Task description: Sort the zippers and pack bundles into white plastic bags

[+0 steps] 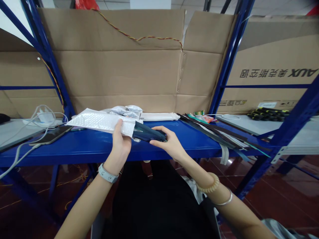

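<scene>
My left hand is closed on a white bubble mailer, near its right-hand mouth, with the thumb across the top. From that mouth sticks out a dark blue-black folded bundle of strips. The bundle's left part is hidden inside the mailer. My right hand grips the bundle's outer end between thumb and fingers. Both hands are above the front part of the blue shelf.
Silvery plastic packages and a flat white package lie behind the mailer. Several loose dark and coloured strips overhang the right front edge. A phone and white cables are at left. Blue posts frame a cardboard back.
</scene>
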Available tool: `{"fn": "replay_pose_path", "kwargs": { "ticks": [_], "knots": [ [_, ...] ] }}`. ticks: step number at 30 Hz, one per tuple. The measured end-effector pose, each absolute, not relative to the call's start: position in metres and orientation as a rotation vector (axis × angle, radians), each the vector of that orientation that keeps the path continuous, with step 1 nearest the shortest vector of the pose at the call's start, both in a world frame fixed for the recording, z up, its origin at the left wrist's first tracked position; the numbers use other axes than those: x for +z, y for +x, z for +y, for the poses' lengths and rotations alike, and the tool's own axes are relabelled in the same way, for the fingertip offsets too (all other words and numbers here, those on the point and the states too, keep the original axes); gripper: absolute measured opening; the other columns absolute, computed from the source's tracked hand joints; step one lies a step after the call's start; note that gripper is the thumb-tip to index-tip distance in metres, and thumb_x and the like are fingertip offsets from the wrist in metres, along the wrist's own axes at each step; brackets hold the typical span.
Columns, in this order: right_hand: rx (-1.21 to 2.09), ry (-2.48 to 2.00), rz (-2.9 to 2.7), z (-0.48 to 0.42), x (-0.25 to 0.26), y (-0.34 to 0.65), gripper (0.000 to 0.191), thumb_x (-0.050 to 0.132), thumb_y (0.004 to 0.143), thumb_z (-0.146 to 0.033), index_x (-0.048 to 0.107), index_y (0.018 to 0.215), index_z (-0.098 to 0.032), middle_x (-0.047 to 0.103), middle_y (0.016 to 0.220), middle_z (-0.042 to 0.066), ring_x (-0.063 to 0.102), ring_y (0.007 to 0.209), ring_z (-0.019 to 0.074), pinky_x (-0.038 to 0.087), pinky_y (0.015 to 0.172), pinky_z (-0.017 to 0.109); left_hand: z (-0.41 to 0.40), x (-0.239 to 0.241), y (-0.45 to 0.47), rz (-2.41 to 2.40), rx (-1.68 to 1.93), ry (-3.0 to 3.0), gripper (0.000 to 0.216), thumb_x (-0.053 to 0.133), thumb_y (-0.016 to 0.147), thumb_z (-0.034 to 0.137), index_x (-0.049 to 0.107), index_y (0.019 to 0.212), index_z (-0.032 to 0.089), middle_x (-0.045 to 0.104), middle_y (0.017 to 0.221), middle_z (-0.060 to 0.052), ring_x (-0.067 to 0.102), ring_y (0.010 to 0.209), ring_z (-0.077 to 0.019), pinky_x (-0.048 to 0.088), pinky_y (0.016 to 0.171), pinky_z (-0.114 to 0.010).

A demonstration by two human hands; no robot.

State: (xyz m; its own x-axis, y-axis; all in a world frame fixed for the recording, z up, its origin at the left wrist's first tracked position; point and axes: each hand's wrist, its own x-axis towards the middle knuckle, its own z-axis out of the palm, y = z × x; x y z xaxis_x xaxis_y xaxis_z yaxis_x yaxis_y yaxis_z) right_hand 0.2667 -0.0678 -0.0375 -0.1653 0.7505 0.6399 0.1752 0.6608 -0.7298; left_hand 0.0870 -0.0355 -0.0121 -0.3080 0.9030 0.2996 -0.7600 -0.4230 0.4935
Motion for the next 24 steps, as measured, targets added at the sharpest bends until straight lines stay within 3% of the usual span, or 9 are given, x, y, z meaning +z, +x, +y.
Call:
{"fn": "replay_pose_path", "kwargs": {
  "ticks": [5, 13, 20, 24],
  "knots": [
    [0.427, -0.781, -1.643, -0.068, -0.038, 0.266, 0.026, 0.074, 0.071, -0.031, 0.070, 0.095, -0.020, 0.069, 0.096, 0.004, 0.063, 0.089, 0.0205, 0.047, 0.084, 0.035, -0.038, -0.015, 0.095, 0.289, 1.901, 0.652, 0.023, 0.069, 0.074, 0.020, 0.068, 0.095, 0.014, 0.071, 0.100, -0.008, 0.061, 0.106, -0.0241, 0.046, 0.095, -0.032],
    [0.292, -0.756, -1.597, -0.076, -0.039, 0.260, 0.018, 0.072, 0.072, -0.022, 0.072, 0.090, -0.020, 0.067, 0.097, 0.004, 0.063, 0.089, 0.0194, 0.048, 0.082, 0.032, -0.060, -0.027, 0.128, 0.372, 1.767, 0.641, 0.018, 0.069, 0.075, 0.021, 0.066, 0.092, 0.013, 0.071, 0.091, -0.005, 0.065, 0.086, -0.0169, 0.048, 0.084, -0.029],
    [-0.016, -0.786, -1.741, -0.081, -0.043, 0.253, 0.011, 0.061, 0.078, -0.012, 0.069, 0.078, -0.021, 0.067, 0.082, 0.003, 0.056, 0.083, 0.0210, 0.043, 0.078, 0.037, -0.077, -0.037, 0.146, 0.353, 1.632, 0.639, 0.014, 0.070, 0.076, 0.023, 0.064, 0.086, 0.015, 0.067, 0.081, 0.000, 0.062, 0.074, -0.0121, 0.047, 0.075, -0.024],
    [-0.083, -0.859, -1.817, -0.080, -0.039, 0.258, 0.008, 0.066, 0.077, -0.020, 0.070, 0.083, -0.024, 0.070, 0.090, 0.004, 0.051, 0.096, 0.0268, 0.036, 0.083, 0.044, -0.078, -0.029, 0.142, 0.358, 1.622, 0.629, 0.011, 0.068, 0.077, 0.020, 0.064, 0.086, 0.015, 0.068, 0.082, -0.001, 0.063, 0.077, -0.0136, 0.047, 0.076, -0.025]
  ]
}}
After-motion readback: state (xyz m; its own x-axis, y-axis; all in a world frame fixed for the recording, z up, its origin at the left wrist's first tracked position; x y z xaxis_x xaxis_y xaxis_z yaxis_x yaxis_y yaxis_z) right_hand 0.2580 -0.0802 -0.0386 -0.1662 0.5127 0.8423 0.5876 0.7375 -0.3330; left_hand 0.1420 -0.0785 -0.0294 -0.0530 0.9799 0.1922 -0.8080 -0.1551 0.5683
